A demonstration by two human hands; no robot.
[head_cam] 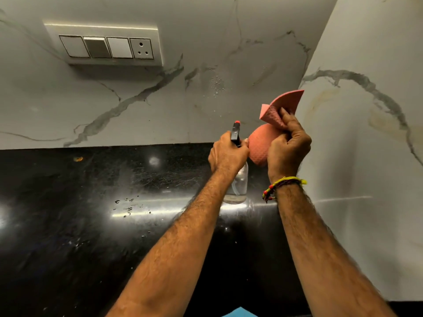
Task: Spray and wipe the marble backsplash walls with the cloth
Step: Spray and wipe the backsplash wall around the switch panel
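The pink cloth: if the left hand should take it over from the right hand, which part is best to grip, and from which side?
Probably the free upper flap of the pink cloth, approached from above and the left. It stands up clear above the right hand, which pinches the folded middle. The lower bulge is crowded against the left hand, which already grips the spray bottle, so the bottle must be put down first.
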